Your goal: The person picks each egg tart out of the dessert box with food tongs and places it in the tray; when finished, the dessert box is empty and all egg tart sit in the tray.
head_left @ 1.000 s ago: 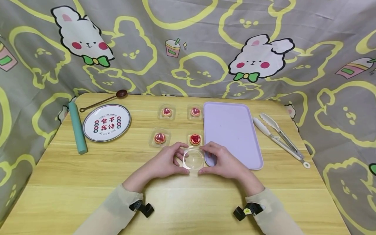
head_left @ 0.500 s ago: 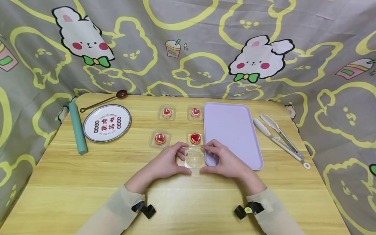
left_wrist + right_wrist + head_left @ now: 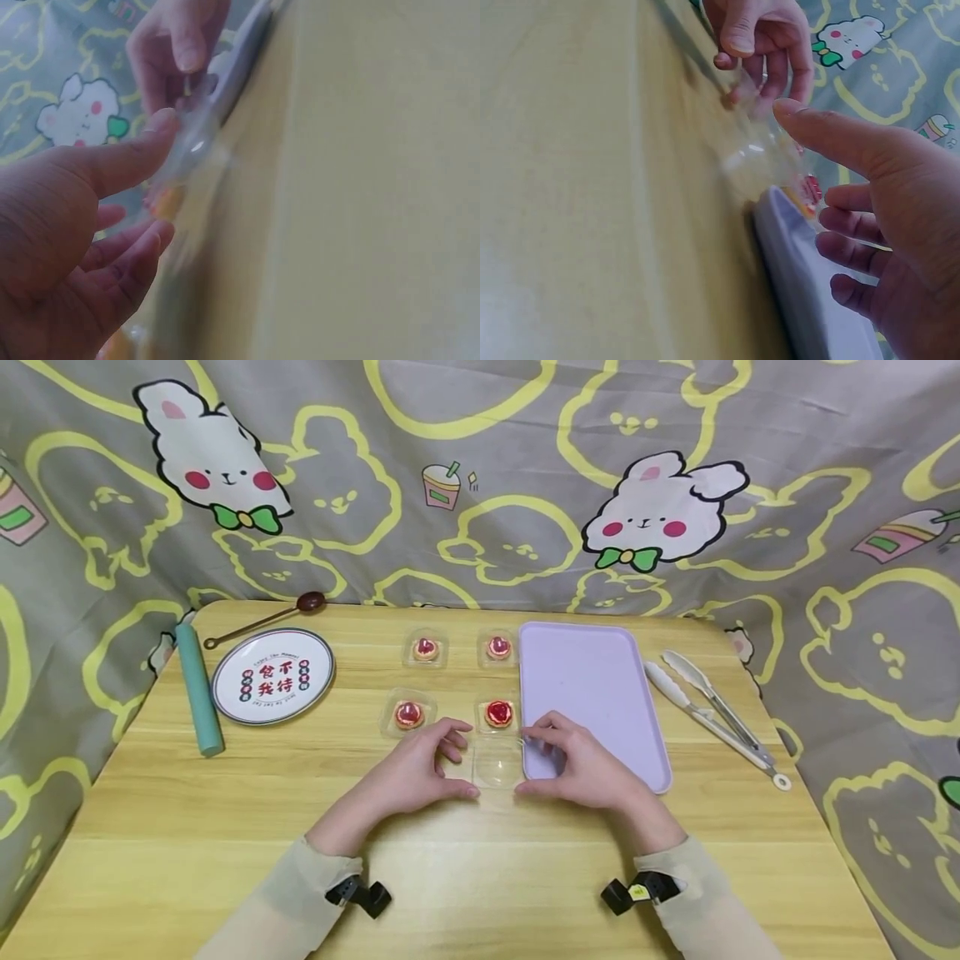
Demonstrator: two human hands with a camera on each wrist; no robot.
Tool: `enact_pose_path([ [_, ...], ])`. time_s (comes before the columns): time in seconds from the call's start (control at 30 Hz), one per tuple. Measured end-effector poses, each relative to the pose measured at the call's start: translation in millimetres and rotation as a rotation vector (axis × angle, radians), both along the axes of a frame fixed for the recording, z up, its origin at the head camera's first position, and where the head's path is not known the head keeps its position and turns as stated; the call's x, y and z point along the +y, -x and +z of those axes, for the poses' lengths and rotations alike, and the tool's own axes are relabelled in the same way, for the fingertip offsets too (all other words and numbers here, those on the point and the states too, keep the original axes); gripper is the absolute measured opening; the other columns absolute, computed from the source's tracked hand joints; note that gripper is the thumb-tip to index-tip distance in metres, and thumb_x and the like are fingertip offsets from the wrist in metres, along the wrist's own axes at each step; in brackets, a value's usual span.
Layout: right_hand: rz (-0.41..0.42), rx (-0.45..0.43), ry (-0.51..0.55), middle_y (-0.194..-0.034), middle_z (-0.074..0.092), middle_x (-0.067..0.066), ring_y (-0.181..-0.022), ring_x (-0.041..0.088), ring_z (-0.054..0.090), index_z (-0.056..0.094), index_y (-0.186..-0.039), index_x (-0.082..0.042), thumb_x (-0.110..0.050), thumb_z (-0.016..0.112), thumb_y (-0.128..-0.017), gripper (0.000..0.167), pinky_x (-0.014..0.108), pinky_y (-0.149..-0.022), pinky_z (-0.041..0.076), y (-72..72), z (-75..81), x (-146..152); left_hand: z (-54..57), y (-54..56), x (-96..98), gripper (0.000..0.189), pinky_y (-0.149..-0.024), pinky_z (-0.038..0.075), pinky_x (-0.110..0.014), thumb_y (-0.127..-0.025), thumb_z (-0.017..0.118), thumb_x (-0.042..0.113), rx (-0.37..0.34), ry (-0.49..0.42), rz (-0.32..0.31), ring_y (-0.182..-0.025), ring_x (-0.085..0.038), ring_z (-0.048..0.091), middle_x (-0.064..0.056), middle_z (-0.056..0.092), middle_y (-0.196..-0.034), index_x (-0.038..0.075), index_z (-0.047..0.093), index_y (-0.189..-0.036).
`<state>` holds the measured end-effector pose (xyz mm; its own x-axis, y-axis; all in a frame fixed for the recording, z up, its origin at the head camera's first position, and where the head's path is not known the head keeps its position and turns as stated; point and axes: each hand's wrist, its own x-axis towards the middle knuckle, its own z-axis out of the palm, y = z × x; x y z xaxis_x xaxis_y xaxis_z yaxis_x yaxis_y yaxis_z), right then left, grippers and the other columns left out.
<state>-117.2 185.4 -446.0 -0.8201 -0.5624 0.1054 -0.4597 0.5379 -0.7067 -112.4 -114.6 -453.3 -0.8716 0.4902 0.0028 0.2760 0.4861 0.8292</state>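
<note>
A clear plastic box with a red-topped tart (image 3: 498, 714) in its base lies opened in the middle of the table. Its transparent lid (image 3: 498, 764) is folded down toward me. Beside the lid's left edge is my left hand (image 3: 423, 768), its thumb and fingers spread and a small gap from the plastic. On the other side my right hand (image 3: 581, 768) has thumb and fingers parted near the lid's right edge; whether it touches the lid I cannot tell. Part of the right hand is above the purple tray (image 3: 600, 693). Both wrist views are blurred around the lid.
Several more boxed tarts (image 3: 408, 714) stand behind and to the left. A white plate (image 3: 273, 677), brown spoon (image 3: 310, 602) and green rolling pin (image 3: 198, 693) lie at the left. Tongs (image 3: 712, 718) lie right of the tray. A patterned curtain (image 3: 517, 535) hangs behind the table.
My left hand has drawn slightly left, away from the lid, and my right hand slightly right. Earlier both hands were at the lid's edges. The lid has shifted a little to the right.
</note>
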Motion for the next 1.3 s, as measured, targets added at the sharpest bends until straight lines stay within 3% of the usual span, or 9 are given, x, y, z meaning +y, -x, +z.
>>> enact_pose_path([
  [0.3, -0.01, 0.045, 0.029, -0.12, 0.065, 0.008, -0.098, 0.024, 0.059, 0.071, -0.133, -0.001, -0.039, 0.097, -0.078, 0.072, 0.036, -0.069, 0.051, 7.3, 11.5, 6, 23.0, 3.5, -13.7, 0.068, -0.077, 0.062, -0.033, -0.079, 0.097, 0.024, 0.039, -0.013, 0.035, -0.101, -0.026, 0.07, -0.011, 0.07, -0.121, 0.003, 0.066, -0.135],
  [0.47, -0.021, 0.04, 0.027, -0.122, 0.066, 0.007, -0.099, 0.023, 0.059, 0.071, -0.135, -0.003, -0.04, 0.096, -0.08, 0.071, 0.04, -0.071, 0.052, 12.8, 17.4, 4, 31.8, 9.9, -29.5, 0.054, -0.084, 0.062, -0.042, -0.08, 0.096, 0.02, 0.149, -0.073, 0.087, -0.101, -0.03, 0.07, -0.008, 0.073, -0.117, 0.007, 0.071, -0.127],
  [0.6, -0.02, 0.027, 0.028, -0.125, 0.067, 0.007, -0.101, 0.025, 0.061, 0.07, -0.136, -0.004, -0.04, 0.094, -0.081, 0.07, 0.044, -0.075, 0.053, 17.5, 22.5, -2, 33.7, 15.0, -48.3, 0.046, -0.091, 0.059, -0.047, -0.082, 0.094, 0.016, 0.252, -0.132, 0.169, -0.102, -0.03, 0.07, -0.001, 0.074, -0.113, 0.01, 0.074, -0.123],
  [0.7, -0.004, 0.033, 0.035, -0.126, 0.069, 0.009, -0.101, 0.027, 0.064, 0.07, -0.136, -0.003, -0.036, 0.094, -0.083, 0.067, 0.045, -0.078, 0.053, 22.3, 26.1, -7, 29.7, 18.3, -64.5, 0.047, -0.096, 0.055, -0.05, -0.083, 0.093, 0.013, 0.279, -0.169, 0.242, -0.113, -0.029, 0.067, -0.003, 0.073, -0.121, 0.01, 0.073, -0.125],
  [0.8, 0.011, 0.046, 0.041, -0.125, 0.071, 0.01, -0.101, 0.027, 0.065, 0.071, -0.134, -0.002, -0.031, 0.093, -0.083, 0.063, 0.044, -0.079, 0.054, 27.7, 29.4, -14, 20.9, 21.3, -80.1, 0.056, -0.102, 0.051, -0.054, -0.084, 0.093, 0.014, 0.236, -0.171, 0.278, -0.128, -0.031, 0.059, -0.008, 0.067, -0.135, 0.009, 0.068, -0.134],
  [0.97, 0.042, 0.051, 0.057, -0.121, 0.072, 0.011, -0.101, 0.027, 0.067, 0.07, -0.134, -0.001, -0.028, 0.093, -0.084, 0.06, 0.043, -0.08, 0.056, 36.3, 34.4, -26, 3.0, 27.6, -96.2, 0.087, -0.114, 0.042, -0.058, -0.08, 0.095, 0.013, 0.074, -0.117, 0.252, -0.144, -0.035, 0.045, -0.011, 0.05, -0.157, 0.007, 0.049, -0.154],
  [1.03, 0.053, 0.037, 0.064, -0.12, 0.073, 0.012, -0.102, 0.029, 0.067, 0.07, -0.135, -0.001, -0.027, 0.093, -0.085, 0.061, 0.044, -0.081, 0.058, 39.8, 35.8, -32, -4.2, 32.0, -98.6, 0.094, -0.12, 0.035, -0.058, -0.08, 0.094, 0.013, 0.041, -0.071, 0.235, -0.148, -0.036, 0.04, -0.013, 0.045, -0.162, 0.006, 0.043, -0.158],
  [1.2, 0.085, -0.023, 0.063, -0.123, 0.073, 0.015, -0.102, 0.031, 0.069, 0.068, -0.138, 0.001, -0.025, 0.091, -0.086, 0.062, 0.049, -0.084, 0.06, 49.3, 36.7, -50, -15.7, 43.0, -96.5, 0.097, -0.128, 0.018, -0.052, -0.084, 0.092, 0.015, 0.045, 0.049, 0.194, -0.153, -0.035, 0.034, -0.014, 0.047, -0.161, 0.006, 0.036, -0.162],
  [1.3, 0.112, -0.064, 0.048, -0.127, 0.072, 0.017, -0.103, 0.032, 0.069, 0.065, -0.14, 0.003, -0.025, 0.09, -0.088, 0.065, 0.048, -0.085, 0.06, 54.5, 37.1, -62, -16.9, 47.8, -93.9, 0.097, -0.128, 0.017, -0.052, -0.084, 0.092, 0.017, 0.054, 0.061, 0.187, -0.153, -0.034, 0.034, -0.01, 0.055, -0.155, 0.007, 0.036, -0.162],
])
